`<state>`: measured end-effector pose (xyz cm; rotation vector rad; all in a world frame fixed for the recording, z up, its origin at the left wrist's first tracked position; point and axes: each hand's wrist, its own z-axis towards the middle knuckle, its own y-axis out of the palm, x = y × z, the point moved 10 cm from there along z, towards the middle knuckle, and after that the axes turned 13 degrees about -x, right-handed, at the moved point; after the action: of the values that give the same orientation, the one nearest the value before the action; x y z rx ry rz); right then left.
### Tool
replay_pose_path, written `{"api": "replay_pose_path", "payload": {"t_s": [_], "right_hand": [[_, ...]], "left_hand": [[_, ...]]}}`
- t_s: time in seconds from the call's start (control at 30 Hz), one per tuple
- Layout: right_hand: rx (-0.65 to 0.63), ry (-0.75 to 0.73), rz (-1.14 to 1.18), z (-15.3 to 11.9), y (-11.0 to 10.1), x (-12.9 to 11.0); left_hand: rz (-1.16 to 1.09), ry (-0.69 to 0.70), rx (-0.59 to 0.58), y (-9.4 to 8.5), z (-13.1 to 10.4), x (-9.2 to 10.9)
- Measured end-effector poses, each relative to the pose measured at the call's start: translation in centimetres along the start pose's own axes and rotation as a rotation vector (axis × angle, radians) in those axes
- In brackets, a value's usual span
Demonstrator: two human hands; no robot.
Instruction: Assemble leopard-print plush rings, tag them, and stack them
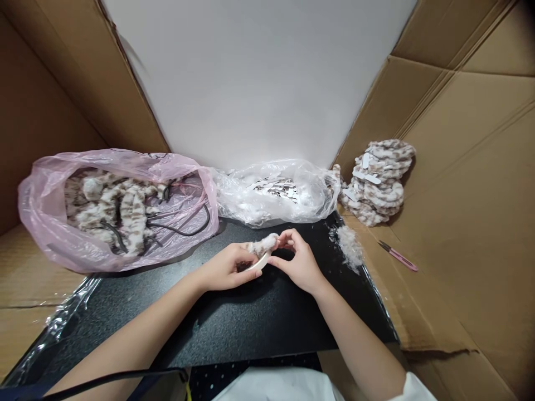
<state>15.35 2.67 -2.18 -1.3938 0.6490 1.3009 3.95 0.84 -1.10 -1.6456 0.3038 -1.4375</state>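
Over the middle of the black table, my left hand (229, 267) is closed round a fluffy white and brown piece (264, 245) and a curved cream strip (261, 262) that lies along its lower side. The fluffy piece points up and to the right out of my fingers. At its right end is my right hand (298, 263), with thumb and fingers curled towards the tip of the piece and the end of the strip. Whatever is between the right fingertips is too small to make out.
A pink plastic bag (45, 223) with furry spotted pieces and dark cords lies at the left. Behind my hands is a clear bag (317, 209) of flat white pieces. At the right are stacked furry pieces (382, 184), loose fluff (350, 248) and pink-handled snips (403, 259).
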Motion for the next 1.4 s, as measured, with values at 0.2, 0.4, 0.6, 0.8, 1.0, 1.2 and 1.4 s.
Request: {"api": "replay_pose_path", "payload": {"t_s": [0.2,0.4,0.6,0.8,1.0,1.2,1.4], "right_hand": [[-0.036,0.014,0.117,0.1,0.5,0.2],[-0.054,0.005,0.03,0.0,0.7,-0.2],[-0.079,0.029,-0.035,-0.3,1.5,0.0],[-0.319,0.054,0.313,-0.6,3.2,-0.9],[-0.522,0.154,0.668,-1.1,4.2,-0.5],[-0.447,0.32,0.828,-1.2,2.2,1.5],[-0.377,0.341,0.946,-1.0,0.4,0.8]], "left_hand": [[-0.056,-0.001,-0.056,0.4,0.0,-0.2],[-0.078,0.009,-0.121,0.9,0.1,0.1],[-0.049,-0.055,-0.102,0.7,0.1,-0.4],[0.022,-0.102,-0.058,0.1,-0.1,-0.9],[-0.015,-0.168,-0.02,-0.4,-0.3,-1.4],[-0.064,-0.248,0.111,-2.1,-1.2,-3.0],[0.076,-0.602,0.85,-8.0,-7.6,-5.6]]}}
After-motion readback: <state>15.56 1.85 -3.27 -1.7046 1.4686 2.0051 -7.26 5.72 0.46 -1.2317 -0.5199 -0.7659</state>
